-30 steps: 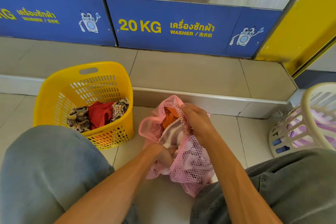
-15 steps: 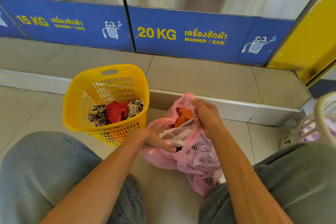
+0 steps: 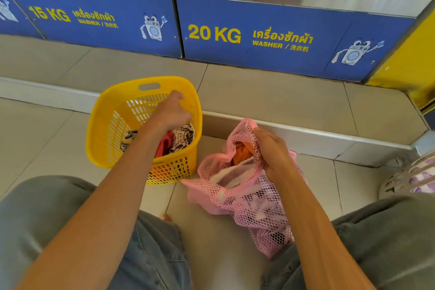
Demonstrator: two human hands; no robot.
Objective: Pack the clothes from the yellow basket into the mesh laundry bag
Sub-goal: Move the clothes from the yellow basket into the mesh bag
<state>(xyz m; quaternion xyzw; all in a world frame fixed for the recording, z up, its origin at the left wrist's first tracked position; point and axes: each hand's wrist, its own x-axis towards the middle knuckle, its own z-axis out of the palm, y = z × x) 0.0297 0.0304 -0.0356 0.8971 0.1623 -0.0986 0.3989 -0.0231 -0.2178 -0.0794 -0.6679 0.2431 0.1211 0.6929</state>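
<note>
The yellow basket (image 3: 98, 129) stands on the floor at left and holds a red garment (image 3: 163, 145) and black-and-white patterned cloth (image 3: 182, 136). My left hand (image 3: 170, 110) reaches down into the basket. Its fingers curl onto the patterned cloth with the tips hidden, and I cannot tell whether they grip it. To the right lies the pink mesh laundry bag (image 3: 249, 202). My right hand (image 3: 270, 150) pinches its rim and holds the mouth up and open. Inside the bag I see an orange garment (image 3: 242, 154) and white cloth (image 3: 233, 175).
A raised tiled step (image 3: 270, 101) runs behind the basket and bag, below the blue washer panels (image 3: 259, 37). A white basket with purple cloth (image 3: 409, 179) sits at far right. My knees in grey trousers fill the bottom corners.
My left hand left the bag's mouth and moved up and left into the yellow basket. My right hand kept its hold on the bag's rim. The view shifted left.
</note>
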